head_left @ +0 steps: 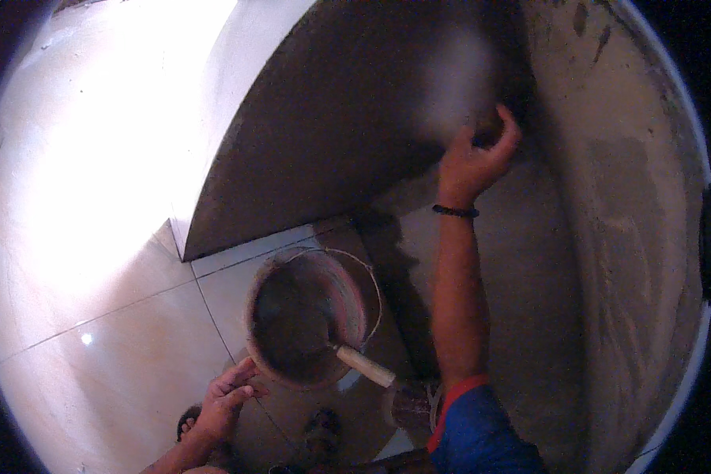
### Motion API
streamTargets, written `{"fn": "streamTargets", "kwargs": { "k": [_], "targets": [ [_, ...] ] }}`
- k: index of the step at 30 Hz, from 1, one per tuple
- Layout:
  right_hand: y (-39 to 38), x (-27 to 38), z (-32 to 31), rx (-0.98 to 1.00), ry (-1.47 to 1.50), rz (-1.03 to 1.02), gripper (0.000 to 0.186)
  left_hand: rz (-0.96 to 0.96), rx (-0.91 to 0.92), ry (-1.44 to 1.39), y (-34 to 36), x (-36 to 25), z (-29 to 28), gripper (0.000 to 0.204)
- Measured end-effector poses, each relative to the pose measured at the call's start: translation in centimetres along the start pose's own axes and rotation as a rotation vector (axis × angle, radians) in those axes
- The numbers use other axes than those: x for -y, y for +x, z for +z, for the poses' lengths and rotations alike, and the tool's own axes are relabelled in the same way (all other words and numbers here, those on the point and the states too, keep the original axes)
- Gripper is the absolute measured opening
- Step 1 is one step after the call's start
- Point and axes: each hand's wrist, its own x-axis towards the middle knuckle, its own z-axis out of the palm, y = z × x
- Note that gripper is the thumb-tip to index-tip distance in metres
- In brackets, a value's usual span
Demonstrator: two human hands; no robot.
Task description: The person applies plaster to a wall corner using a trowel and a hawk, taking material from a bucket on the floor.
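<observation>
The bucket (344, 289) lies at half past one from the left hand (231, 395), the nearer one, fingers extended, and at seven from the right hand (479, 162), curved, grip indeterminate. The wood-handled tool (366, 366) leans out toward four o'clock.

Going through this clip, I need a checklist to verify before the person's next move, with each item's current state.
1. Bucket upright on the tiled floor: ok.
2. Wooden-handled tool leaning in the bucket, its handle sticking out over the rim: ok.
3. Wire bail swung aside from the bucket's opening: ok.
4. Left hand touching the bucket: cannot tell; its fingertips reach the edge.
5. Right hand holding something: cannot tell.
6. Dark panel well lit: not ok, deeply shadowed.
</observation>
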Motion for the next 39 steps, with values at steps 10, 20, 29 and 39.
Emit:
{"fn": "streamTargets", "kwargs": {
  "k": [10, 20, 29, 39],
  "targets": [
    [-1.7, -16.4, -0.7, 0.187, 0.298, 0.422, 0.049, 0.006, -0.031, 0.048, 0.4, 0.9, -0.8, 0.052],
    [-4.0, -27.1, -0.2, 0.234, 0.252, 0.256, 0.049, 0.006, -0.064, 0.067, 1.0, 0.7, -1.2, 0.052],
    [-15.9, -23.0, -0.9, 0.400, 0.059, 0.401, 0.046, -0.060, -0.092, 0.068, 0.1, 0.2, -0.4, 0.059],
    [-3.0, -18.8, -5.1, 0.296, 0.422, 0.949, 0.038, -0.041, -0.032, 0.031, 0.4, -0.2, 0.0, 0.063]
  ]
}}
